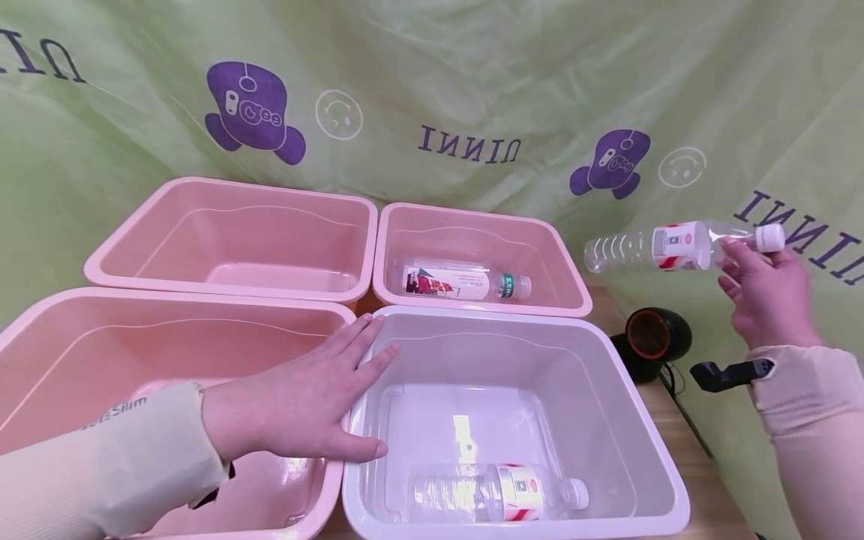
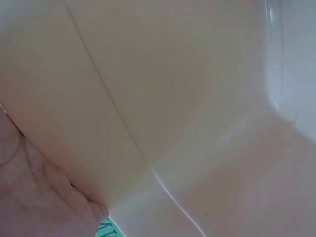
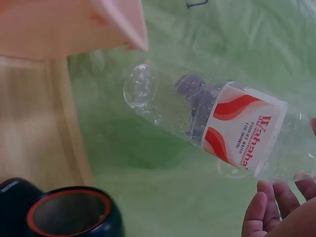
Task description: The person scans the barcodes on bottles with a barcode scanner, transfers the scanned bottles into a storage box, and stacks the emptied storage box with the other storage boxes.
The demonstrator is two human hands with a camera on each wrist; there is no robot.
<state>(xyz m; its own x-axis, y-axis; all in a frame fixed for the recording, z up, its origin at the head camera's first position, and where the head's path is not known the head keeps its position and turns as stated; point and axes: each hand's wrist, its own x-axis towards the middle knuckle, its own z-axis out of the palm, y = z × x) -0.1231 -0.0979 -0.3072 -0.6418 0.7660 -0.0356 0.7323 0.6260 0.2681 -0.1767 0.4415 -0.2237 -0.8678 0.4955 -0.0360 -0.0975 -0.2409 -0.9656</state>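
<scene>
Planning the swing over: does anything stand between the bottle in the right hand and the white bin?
Low by the white bin's right rim stands a black device; above, nothing visible blocks the held bottle.

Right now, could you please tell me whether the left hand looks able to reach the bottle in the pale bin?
Probably yes: the left hand rests at the rim of the pale bin, and nothing visible covers the bottle inside.
</scene>
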